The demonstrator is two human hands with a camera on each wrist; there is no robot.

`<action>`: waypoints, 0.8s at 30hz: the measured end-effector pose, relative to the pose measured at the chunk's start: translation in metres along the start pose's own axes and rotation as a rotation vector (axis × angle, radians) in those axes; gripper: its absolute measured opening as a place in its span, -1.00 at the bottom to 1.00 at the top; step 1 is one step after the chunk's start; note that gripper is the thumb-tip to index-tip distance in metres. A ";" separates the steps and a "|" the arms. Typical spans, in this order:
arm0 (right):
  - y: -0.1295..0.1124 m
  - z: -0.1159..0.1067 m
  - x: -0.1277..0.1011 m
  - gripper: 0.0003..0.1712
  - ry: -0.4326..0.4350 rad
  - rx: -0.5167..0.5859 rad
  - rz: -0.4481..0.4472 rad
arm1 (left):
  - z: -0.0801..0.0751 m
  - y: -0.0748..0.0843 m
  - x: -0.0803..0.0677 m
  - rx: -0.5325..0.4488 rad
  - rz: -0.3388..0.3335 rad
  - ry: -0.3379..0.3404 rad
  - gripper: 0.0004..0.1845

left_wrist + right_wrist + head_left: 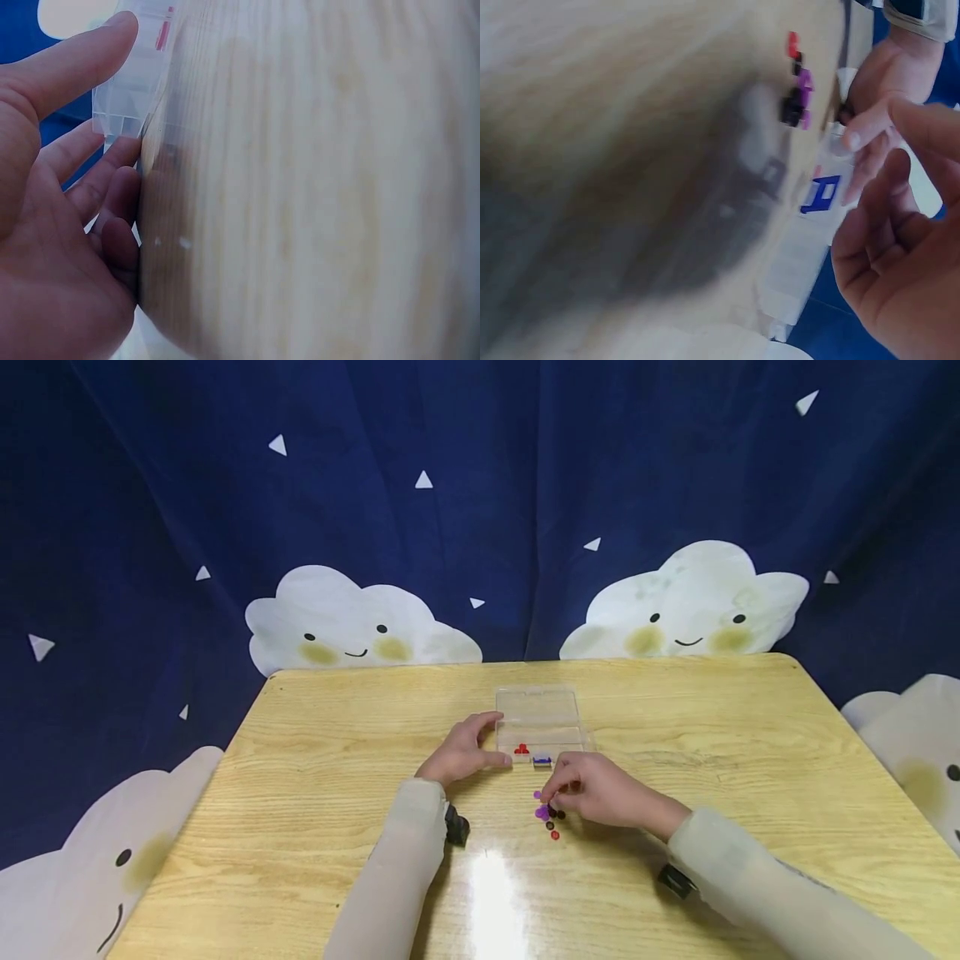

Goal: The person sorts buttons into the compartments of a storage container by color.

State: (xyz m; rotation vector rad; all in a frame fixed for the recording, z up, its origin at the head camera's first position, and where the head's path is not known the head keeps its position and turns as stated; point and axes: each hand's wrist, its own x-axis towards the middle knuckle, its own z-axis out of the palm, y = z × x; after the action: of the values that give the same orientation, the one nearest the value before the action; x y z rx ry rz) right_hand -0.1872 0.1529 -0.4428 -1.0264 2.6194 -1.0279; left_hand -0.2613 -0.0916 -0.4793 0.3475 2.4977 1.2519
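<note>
A clear plastic box (501, 742) lies with its lid (536, 703) folded back. Inside its front left part sit several small red pieces (521, 749). My left hand (462, 752) holds the box at its left end, thumb by the front corner and index finger by the hinge; its lower fingers curl in the left wrist view (120, 202). In front of the box lies a cluster of small round button-like pieces, purple (542, 812), black (561, 815) and red (555, 836). Over them my right hand (600, 789) points its bent fingertips down; I cannot tell whether a piece is pinched there.
A blue rectangular mark (821, 193) shows at the box's front. The box and pieces rest on a wooden table (337, 735). Behind it hangs a dark blue curtain (510, 485) with cloud prints. Dark wrist devices sit under both sleeves.
</note>
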 end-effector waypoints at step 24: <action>0.009 0.017 -0.015 -0.77 -0.119 -0.075 -0.050 | 0.000 0.000 0.000 -0.034 -0.002 -0.003 -0.13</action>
State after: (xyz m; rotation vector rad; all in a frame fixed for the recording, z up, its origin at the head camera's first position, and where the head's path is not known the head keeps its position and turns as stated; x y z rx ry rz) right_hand -0.1746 0.1574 -0.4631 -1.1373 2.5664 -0.8561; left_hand -0.2611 -0.0920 -0.4793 0.3381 2.4705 1.2896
